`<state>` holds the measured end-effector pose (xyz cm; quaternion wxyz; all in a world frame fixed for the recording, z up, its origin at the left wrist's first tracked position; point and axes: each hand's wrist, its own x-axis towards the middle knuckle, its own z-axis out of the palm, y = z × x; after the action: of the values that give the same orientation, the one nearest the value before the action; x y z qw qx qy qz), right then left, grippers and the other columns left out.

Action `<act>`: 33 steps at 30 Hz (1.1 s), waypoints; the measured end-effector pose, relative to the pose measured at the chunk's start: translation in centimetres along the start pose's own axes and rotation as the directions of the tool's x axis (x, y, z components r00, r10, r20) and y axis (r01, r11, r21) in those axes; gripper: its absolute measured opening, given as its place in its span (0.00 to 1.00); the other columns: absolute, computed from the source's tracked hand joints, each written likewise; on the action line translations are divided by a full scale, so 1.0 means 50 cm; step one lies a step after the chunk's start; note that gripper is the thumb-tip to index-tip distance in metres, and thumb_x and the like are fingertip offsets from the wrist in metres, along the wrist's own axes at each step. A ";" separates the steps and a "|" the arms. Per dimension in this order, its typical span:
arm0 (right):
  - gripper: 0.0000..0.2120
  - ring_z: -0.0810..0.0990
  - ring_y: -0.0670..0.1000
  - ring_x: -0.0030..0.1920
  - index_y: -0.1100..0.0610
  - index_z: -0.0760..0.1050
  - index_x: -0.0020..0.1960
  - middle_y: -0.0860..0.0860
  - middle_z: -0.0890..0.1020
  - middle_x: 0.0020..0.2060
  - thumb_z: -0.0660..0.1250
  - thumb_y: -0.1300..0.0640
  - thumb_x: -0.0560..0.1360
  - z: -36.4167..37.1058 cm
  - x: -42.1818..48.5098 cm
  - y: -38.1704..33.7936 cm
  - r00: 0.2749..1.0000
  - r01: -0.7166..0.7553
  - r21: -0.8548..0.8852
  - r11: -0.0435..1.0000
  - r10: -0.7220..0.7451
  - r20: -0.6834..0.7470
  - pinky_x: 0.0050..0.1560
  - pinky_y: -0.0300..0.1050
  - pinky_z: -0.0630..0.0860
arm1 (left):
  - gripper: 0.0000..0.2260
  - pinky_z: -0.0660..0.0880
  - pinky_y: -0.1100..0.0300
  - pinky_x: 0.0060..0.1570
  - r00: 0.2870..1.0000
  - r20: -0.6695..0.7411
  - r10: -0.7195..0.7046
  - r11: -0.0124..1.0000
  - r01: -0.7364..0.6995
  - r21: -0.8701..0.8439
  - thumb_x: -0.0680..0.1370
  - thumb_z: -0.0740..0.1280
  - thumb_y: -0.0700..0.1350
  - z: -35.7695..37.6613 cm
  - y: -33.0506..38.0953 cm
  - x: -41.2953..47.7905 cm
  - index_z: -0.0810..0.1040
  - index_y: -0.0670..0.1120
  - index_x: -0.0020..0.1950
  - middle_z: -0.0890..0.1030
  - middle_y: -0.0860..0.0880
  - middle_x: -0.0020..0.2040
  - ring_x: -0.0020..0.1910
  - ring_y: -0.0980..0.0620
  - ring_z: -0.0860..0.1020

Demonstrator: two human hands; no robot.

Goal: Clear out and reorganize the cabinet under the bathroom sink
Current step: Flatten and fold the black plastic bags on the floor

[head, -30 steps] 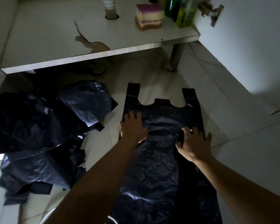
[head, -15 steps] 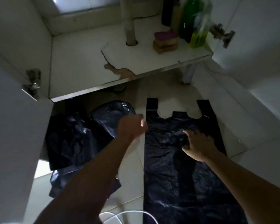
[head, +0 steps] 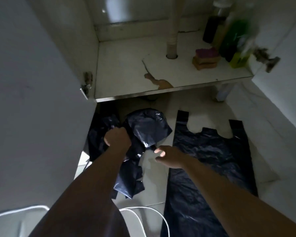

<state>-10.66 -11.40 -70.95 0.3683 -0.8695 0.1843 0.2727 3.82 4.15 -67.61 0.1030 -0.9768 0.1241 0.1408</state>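
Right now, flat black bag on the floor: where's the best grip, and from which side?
Grip the two handle straps at the cabinet end of the flat bag, pinching from above. It lies spread on the tiles, and the straps are its narrow free edges. The left hand grips the crumpled bags.

Two hands (head: 117, 138) (head: 168, 157), one flat bag (head: 212, 168), one crumpled bag heap (head: 147, 127), two stacked sponges (head: 205, 59).

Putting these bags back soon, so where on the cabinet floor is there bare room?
Free: left half of the cabinet floor, from left wall to drain pipe, and its front strip. Crowded: right rear, with bottles and sponges.
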 end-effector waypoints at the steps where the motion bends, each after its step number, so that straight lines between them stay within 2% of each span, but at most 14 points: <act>1: 0.24 0.75 0.52 0.64 0.49 0.69 0.72 0.52 0.75 0.67 0.66 0.45 0.78 0.018 0.009 -0.014 1.000 0.015 0.012 1.000 -0.015 -0.002 0.54 0.39 0.69 | 0.15 0.77 0.53 0.48 1.000 -0.025 -0.005 0.999 0.004 -0.042 0.74 0.69 0.48 0.004 -0.008 -0.002 0.80 0.49 0.60 0.80 0.46 0.59 0.58 0.44 0.80; 7: 0.25 0.74 0.52 0.65 0.49 0.67 0.74 0.51 0.73 0.69 0.65 0.48 0.79 0.086 0.038 -0.053 0.994 0.091 0.099 0.991 -0.085 -0.068 0.58 0.40 0.70 | 0.17 0.75 0.49 0.57 0.995 -0.082 -0.064 0.974 0.044 -0.222 0.77 0.67 0.48 -0.001 -0.053 0.005 0.76 0.43 0.64 0.78 0.40 0.62 0.61 0.39 0.78; 10: 0.25 0.74 0.50 0.66 0.51 0.67 0.74 0.50 0.74 0.68 0.66 0.50 0.79 0.098 0.045 -0.078 0.989 0.139 0.125 0.982 -0.131 -0.071 0.59 0.38 0.68 | 0.17 0.76 0.48 0.56 0.996 -0.062 -0.069 0.943 0.045 -0.330 0.77 0.67 0.50 -0.019 -0.078 0.015 0.77 0.43 0.62 0.79 0.39 0.61 0.59 0.38 0.78; 12: 0.23 0.79 0.51 0.61 0.54 0.70 0.73 0.51 0.78 0.64 0.66 0.51 0.79 0.101 0.054 -0.097 0.989 0.137 0.253 0.958 -0.119 -0.087 0.57 0.40 0.71 | 0.20 0.78 0.49 0.55 0.996 -0.037 -0.086 0.917 0.065 -0.394 0.74 0.71 0.56 -0.032 -0.091 0.018 0.79 0.46 0.60 0.80 0.41 0.59 0.57 0.39 0.79; 13: 0.20 0.81 0.51 0.57 0.55 0.73 0.70 0.52 0.80 0.60 0.66 0.51 0.79 0.098 0.057 -0.109 0.993 0.110 0.389 0.915 -0.081 -0.089 0.54 0.41 0.73 | 0.21 0.78 0.49 0.55 0.995 -0.028 -0.094 0.900 0.073 -0.429 0.72 0.72 0.58 -0.040 -0.098 0.018 0.81 0.47 0.58 0.81 0.42 0.57 0.56 0.40 0.80; 15: 0.12 0.83 0.51 0.51 0.55 0.79 0.59 0.50 0.83 0.52 0.66 0.50 0.80 0.088 0.055 -0.138 0.999 -0.015 0.708 0.706 0.034 -0.013 0.52 0.45 0.76 | 0.20 0.79 0.49 0.54 0.994 0.002 -0.110 0.862 0.097 -0.498 0.68 0.74 0.60 -0.051 -0.113 0.023 0.83 0.49 0.53 0.84 0.44 0.53 0.53 0.42 0.81; 16: 0.10 0.83 0.51 0.50 0.54 0.80 0.54 0.49 0.83 0.49 0.67 0.49 0.79 0.083 0.052 -0.149 0.995 -0.088 0.810 0.579 0.085 0.047 0.53 0.47 0.77 | 0.19 0.80 0.49 0.54 0.994 0.026 -0.108 0.839 0.105 -0.533 0.68 0.75 0.61 -0.056 -0.119 0.025 0.84 0.49 0.50 0.84 0.45 0.50 0.51 0.43 0.82; 17: 0.10 0.83 0.51 0.49 0.54 0.80 0.51 0.48 0.83 0.47 0.68 0.48 0.79 0.082 0.055 -0.154 0.991 -0.121 0.854 0.506 0.107 0.077 0.53 0.48 0.77 | 0.17 0.80 0.50 0.53 0.995 0.047 -0.093 0.819 0.104 -0.564 0.68 0.75 0.61 -0.059 -0.125 0.028 0.84 0.49 0.47 0.85 0.46 0.48 0.49 0.44 0.82; 19: 0.10 0.83 0.49 0.47 0.54 0.80 0.48 0.49 0.83 0.47 0.69 0.47 0.78 0.092 0.064 -0.154 0.992 -0.105 0.873 0.476 0.115 0.057 0.48 0.45 0.77 | 0.14 0.81 0.50 0.52 0.994 0.092 -0.056 0.778 0.102 -0.620 0.69 0.75 0.60 -0.060 -0.133 0.036 0.84 0.50 0.40 0.85 0.48 0.43 0.46 0.46 0.83; 21: 0.09 0.83 0.49 0.46 0.55 0.79 0.47 0.51 0.84 0.49 0.70 0.49 0.77 0.103 0.069 -0.155 0.992 -0.064 0.885 0.462 0.123 0.007 0.45 0.44 0.77 | 0.14 0.81 0.50 0.51 0.992 0.122 -0.034 0.746 0.107 -0.658 0.70 0.75 0.59 -0.060 -0.137 0.043 0.83 0.49 0.37 0.86 0.49 0.40 0.43 0.47 0.84; 26: 0.15 0.84 0.49 0.52 0.58 0.80 0.56 0.51 0.86 0.51 0.74 0.50 0.74 0.123 0.063 -0.159 0.997 -0.041 0.933 0.357 0.072 0.016 0.54 0.47 0.78 | 0.15 0.83 0.49 0.48 0.992 0.126 -0.025 0.702 0.108 -0.704 0.74 0.73 0.55 -0.077 -0.136 0.051 0.84 0.43 0.40 0.85 0.46 0.38 0.40 0.46 0.85; 30: 0.10 0.85 0.50 0.50 0.57 0.75 0.55 0.54 0.85 0.50 0.72 0.60 0.76 0.133 0.071 -0.163 0.995 -0.071 0.964 0.257 0.088 0.050 0.51 0.47 0.80 | 0.15 0.83 0.48 0.48 0.988 0.155 -0.017 0.727 0.119 -0.677 0.75 0.72 0.54 -0.079 -0.126 0.047 0.84 0.42 0.44 0.85 0.44 0.41 0.42 0.44 0.85; 33: 0.08 0.84 0.50 0.44 0.58 0.72 0.53 0.55 0.83 0.44 0.69 0.64 0.77 0.135 0.083 -0.159 0.990 -0.068 0.943 0.326 0.138 0.024 0.47 0.45 0.79 | 0.16 0.78 0.53 0.50 0.995 0.065 -0.079 0.768 0.103 -0.632 0.79 0.65 0.52 -0.089 -0.117 0.036 0.79 0.39 0.51 0.83 0.41 0.49 0.48 0.41 0.81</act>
<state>-5.56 -1.64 -73.11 0.7786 -0.4914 0.3736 0.1127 8.22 8.28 -63.02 -0.2237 -0.9565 0.0201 0.1861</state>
